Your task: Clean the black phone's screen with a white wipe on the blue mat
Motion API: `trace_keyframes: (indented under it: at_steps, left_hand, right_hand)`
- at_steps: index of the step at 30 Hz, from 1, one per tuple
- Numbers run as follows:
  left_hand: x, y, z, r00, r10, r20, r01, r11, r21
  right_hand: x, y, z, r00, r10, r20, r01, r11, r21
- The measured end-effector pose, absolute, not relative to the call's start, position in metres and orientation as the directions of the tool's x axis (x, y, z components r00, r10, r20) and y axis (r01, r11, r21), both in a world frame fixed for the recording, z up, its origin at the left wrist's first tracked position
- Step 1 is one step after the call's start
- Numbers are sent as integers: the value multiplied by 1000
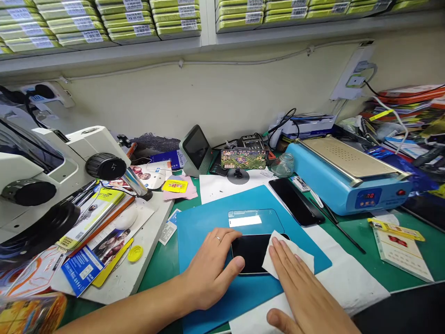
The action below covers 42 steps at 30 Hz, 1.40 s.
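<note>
Evidently mid-wipe, apparently unfinished: one black smartphone point(252, 256) between both hands, left hand point(214, 265) with thumb and fingers apart at one end, right hand point(305, 288) flat, fingers together, on a white wipe point(272, 266) covering the other; clear phone-shaped sheet point(273, 221) beyond the left fingers, separate.

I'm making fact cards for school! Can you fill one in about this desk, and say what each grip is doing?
Left grip: at the left end of a black-screened phone
Right grip: lying flat on a white wipe, over the phone's right end
Under the phone: blue mat
Just beyond the phone: clear phone-shaped panel
Farther back: propped screen showing a colourful game-like picture
Left side: white microscope-like stand
Right side: blue machine with red digits
Up high: yellow-green packs
</note>
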State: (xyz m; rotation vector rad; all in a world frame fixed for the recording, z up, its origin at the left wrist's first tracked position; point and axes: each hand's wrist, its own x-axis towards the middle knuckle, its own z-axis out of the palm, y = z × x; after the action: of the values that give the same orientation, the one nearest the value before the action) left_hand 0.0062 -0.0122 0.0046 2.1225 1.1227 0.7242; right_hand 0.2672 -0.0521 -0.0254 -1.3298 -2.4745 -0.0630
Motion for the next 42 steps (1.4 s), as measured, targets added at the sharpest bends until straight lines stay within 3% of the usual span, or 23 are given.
trace_keyframes:
  at_steps: [5,11,19,28,36,42]
  left_hand:
    - [6,-12,4,506,842,186,512,-466,721]
    - [7,-12,4,513,840,177,519,-468,716]
    - [9,-11,2,530,832,162,566,-489,663]
    - [10,-10,-2,543,822,171,598,-521,609]
    - [10,-9,-1,543,825,155,588,-505,631]
    - [8,-11,4,529,833,163,488,-455,745]
  right_hand:
    - [272,-29,-24,-492,840,229,839,527,-133]
    - [262,-57,-34,-440,836,326,867,491,-90]
    - [259,-41,-26,-462,840,286,876,482,-2]
    - [249,-60,-29,-478,811,338,870,489,57]
    - [232,-41,-29,-498,810,310,852,524,-1]
    - [206,-46,-21,-557,810,181,798,583,-153]
